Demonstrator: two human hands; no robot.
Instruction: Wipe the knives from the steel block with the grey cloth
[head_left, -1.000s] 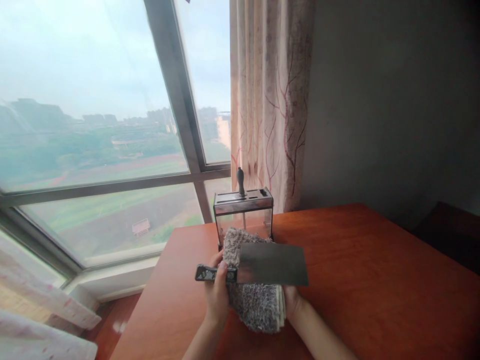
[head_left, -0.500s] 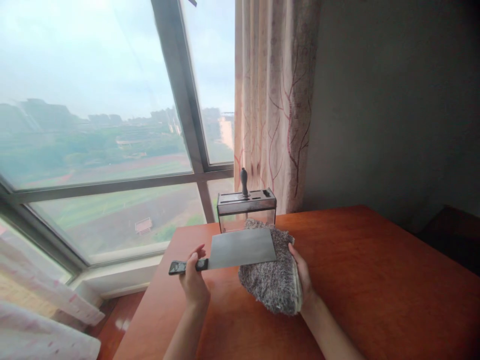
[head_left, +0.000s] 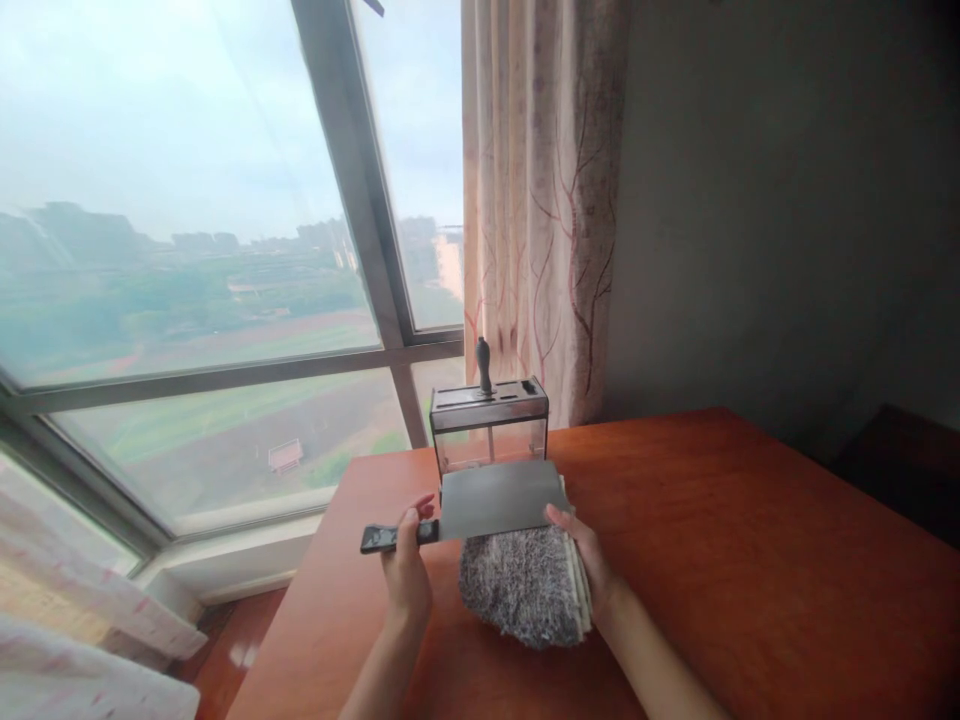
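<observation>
My left hand [head_left: 409, 570] is closed round the black handle of a cleaver [head_left: 499, 500], whose broad grey blade points to the right. In my right hand [head_left: 589, 560] is a folded, shaggy grey cloth [head_left: 525, 585] with a pale edge. Its thumb lies over the front of the blade near the far end, while the cloth is behind and below the blade. Part of the cloth is hidden by the blade. Just beyond the cleaver stands a clear-sided knife block [head_left: 489, 408] with one dark-handled tool [head_left: 484, 366] upright in its top.
The reddish-brown wooden table [head_left: 675, 520] stretches out to the right. Behind it hangs a patterned curtain [head_left: 540, 200] beside a dark wall. A large framed window [head_left: 225, 380] takes up the left, with another curtain [head_left: 90, 650] at the lower left.
The cleaver has shifted a little to the right. The cloth has moved left and down behind the blade, and my right thumb has come onto the blade's front.
</observation>
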